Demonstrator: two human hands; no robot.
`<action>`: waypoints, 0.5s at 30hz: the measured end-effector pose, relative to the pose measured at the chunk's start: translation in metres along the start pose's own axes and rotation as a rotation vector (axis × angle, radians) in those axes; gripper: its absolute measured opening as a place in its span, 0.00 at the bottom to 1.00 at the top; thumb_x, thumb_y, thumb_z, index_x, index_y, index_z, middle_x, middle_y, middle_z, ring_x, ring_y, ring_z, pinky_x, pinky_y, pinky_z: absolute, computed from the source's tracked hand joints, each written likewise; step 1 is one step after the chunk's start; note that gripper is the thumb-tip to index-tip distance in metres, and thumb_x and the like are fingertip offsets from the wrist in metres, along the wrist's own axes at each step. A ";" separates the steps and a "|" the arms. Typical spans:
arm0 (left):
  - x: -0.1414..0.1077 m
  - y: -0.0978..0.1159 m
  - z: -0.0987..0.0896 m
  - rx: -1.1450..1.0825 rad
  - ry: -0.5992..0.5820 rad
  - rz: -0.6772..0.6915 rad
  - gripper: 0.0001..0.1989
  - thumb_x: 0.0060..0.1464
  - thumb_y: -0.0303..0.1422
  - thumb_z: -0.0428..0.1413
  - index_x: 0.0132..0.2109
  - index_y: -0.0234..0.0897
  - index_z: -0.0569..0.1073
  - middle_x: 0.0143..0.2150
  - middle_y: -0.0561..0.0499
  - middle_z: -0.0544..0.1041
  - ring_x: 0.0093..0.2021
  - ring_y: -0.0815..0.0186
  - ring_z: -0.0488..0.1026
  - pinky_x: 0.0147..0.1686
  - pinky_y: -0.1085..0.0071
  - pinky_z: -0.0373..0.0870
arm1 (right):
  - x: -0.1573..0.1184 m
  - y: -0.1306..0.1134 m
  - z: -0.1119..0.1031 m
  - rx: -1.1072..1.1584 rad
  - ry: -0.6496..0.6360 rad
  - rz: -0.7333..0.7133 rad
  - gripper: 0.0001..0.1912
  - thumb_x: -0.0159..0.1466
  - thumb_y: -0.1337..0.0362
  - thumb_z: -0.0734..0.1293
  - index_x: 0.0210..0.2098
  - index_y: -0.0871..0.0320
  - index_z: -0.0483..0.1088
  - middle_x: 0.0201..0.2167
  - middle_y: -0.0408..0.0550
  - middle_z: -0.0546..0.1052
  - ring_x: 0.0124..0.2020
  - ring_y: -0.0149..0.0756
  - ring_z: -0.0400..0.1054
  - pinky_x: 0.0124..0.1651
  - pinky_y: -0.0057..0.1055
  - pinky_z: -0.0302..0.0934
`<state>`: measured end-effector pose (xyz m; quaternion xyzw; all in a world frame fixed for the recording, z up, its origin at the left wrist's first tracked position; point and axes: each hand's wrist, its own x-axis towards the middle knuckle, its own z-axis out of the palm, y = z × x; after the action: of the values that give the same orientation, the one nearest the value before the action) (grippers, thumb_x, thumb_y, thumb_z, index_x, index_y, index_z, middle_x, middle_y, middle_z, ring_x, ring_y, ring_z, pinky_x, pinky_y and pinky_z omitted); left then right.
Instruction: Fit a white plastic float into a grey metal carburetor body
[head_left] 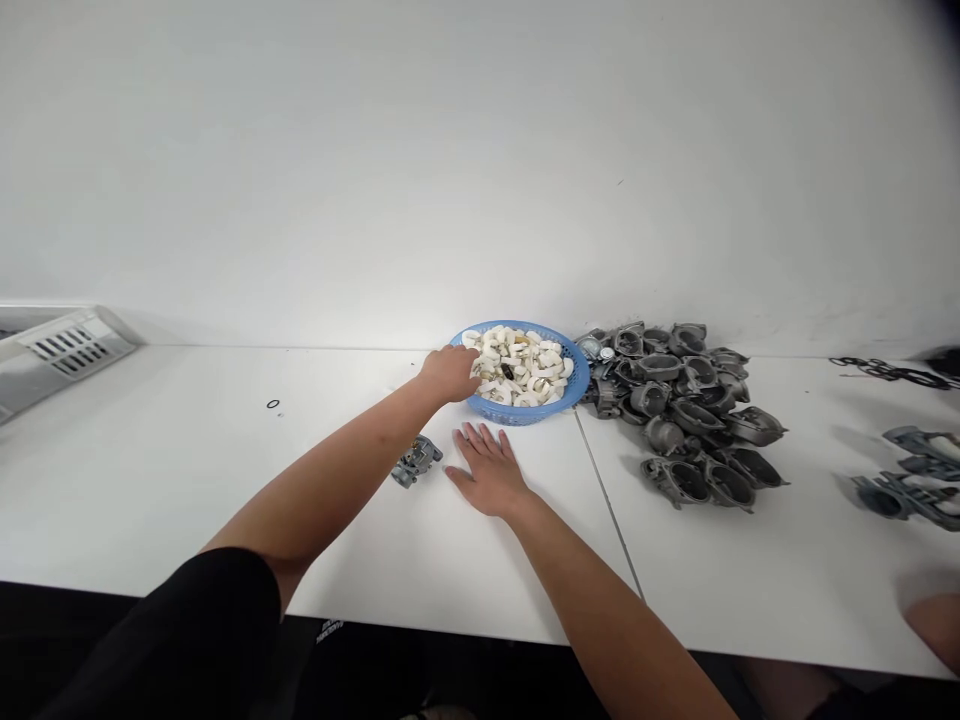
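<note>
Against blank wall (480,150), white table (187,480)

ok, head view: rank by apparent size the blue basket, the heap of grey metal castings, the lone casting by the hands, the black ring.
1. heap of grey metal castings
2. blue basket
3. lone casting, though it lies nearer the camera
4. black ring

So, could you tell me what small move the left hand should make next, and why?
Probably close the left hand on one white piece and lift it out: its fingers are already at the blue basket's rim, while the right hand rests flat beside the small metal part.
</note>
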<state>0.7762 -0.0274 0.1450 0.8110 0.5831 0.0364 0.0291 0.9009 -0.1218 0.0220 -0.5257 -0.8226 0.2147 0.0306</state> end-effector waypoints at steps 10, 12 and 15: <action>0.031 -0.005 0.016 -0.008 -0.032 -0.077 0.17 0.57 0.36 0.55 0.53 0.40 0.67 0.54 0.43 0.75 0.51 0.56 0.73 0.50 0.61 0.68 | 0.000 0.002 0.000 0.040 -0.005 -0.017 0.37 0.70 0.42 0.48 0.73 0.53 0.42 0.73 0.40 0.35 0.73 0.39 0.23 0.71 0.45 0.15; 0.033 -0.005 0.016 0.004 -0.021 -0.076 0.18 0.56 0.34 0.55 0.54 0.39 0.66 0.52 0.42 0.75 0.52 0.55 0.72 0.52 0.58 0.66 | 0.000 0.002 0.000 0.041 -0.007 -0.017 0.37 0.70 0.42 0.48 0.73 0.53 0.42 0.73 0.39 0.35 0.73 0.39 0.22 0.71 0.45 0.15; 0.035 -0.005 0.017 0.025 0.010 -0.047 0.19 0.52 0.31 0.57 0.52 0.38 0.68 0.47 0.42 0.78 0.55 0.52 0.70 0.56 0.52 0.60 | -0.001 0.001 -0.002 0.036 -0.010 -0.014 0.38 0.70 0.42 0.48 0.73 0.53 0.41 0.73 0.40 0.34 0.73 0.38 0.22 0.71 0.46 0.16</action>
<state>0.7844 0.0075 0.1291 0.7973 0.6025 0.0324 0.0170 0.9029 -0.1219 0.0236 -0.5183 -0.8224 0.2318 0.0375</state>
